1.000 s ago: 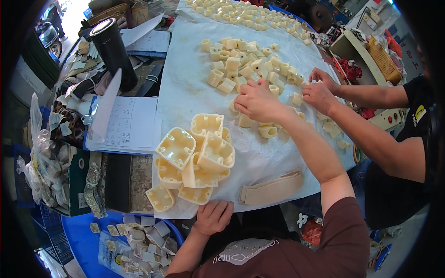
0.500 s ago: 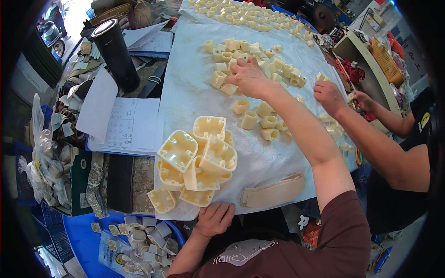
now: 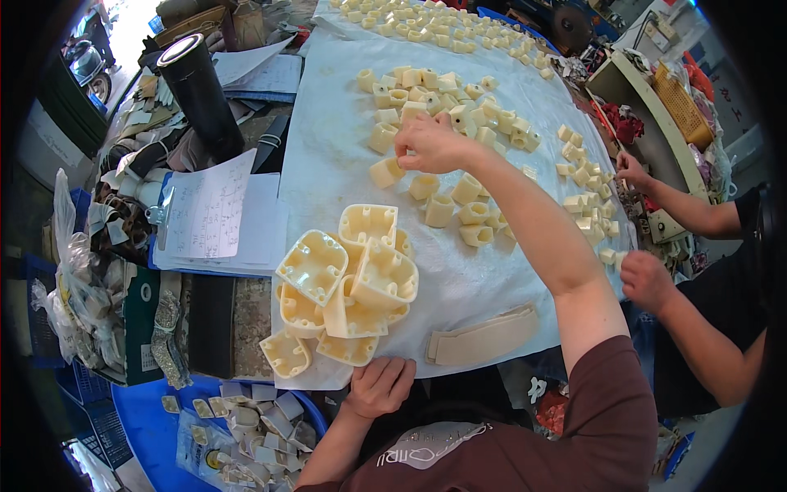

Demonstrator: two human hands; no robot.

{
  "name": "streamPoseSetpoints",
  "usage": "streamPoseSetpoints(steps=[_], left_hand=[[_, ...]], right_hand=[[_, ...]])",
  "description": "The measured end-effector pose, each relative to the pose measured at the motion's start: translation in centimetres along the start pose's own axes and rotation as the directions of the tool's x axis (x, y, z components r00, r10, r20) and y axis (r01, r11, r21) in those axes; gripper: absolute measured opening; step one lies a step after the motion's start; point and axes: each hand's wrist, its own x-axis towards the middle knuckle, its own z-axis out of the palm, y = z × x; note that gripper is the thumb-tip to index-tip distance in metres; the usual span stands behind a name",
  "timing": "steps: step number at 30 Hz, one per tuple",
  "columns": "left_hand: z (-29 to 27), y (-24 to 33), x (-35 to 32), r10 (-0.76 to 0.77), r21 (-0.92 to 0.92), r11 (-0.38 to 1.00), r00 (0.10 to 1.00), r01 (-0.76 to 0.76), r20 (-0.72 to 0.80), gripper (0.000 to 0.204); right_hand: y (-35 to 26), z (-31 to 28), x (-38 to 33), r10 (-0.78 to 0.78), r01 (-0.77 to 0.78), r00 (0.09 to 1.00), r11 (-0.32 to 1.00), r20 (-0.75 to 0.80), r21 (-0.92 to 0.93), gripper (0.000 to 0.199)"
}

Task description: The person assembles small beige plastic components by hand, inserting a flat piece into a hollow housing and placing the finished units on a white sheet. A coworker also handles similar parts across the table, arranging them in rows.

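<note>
Over a white-sheeted counter (image 3: pixel 324 143), our right hand (image 3: pixel 430 146) bends among small cream blocks (image 3: pixel 385 173); we cannot tell whether it grips one. Our left hand (image 3: pixel 381 387) curls at the near edge, its grasp hidden, larger cream casings (image 3: pixel 338 310) just beyond. Left of our right hand stands a black cylinder (image 3: pixel 201 97); well right, a co-worker's hand (image 3: pixel 648 280).

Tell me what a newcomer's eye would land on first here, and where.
First, the heap of large cream hollow pieces at the near left corner of the white sheet, with the left hand close by. Next, the right hand, farther out among the smaller cream pieces. Then the tall black cylinder to the left of the sheet, beyond the papers.
</note>
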Motion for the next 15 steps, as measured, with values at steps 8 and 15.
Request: streamPoseSetpoints(steps=[8, 15], left_hand=[[0.0, 0.0, 0.1, 0.004, -0.006, 1.000, 1.000, -0.005, -0.013, 0.021], [0.1, -0.1, 0.2, 0.021, 0.015, 1.000, 1.000, -0.020, -0.016, 0.018]], right_hand=[[-0.4, 0.0, -1.6, 0.123, -0.138, 0.985, 0.982, 0.120, 0.129, 0.021], [-0.2, -0.2, -3.3, 0.228, -0.225, 0.974, 0.958, 0.002, 0.180, 0.023]])
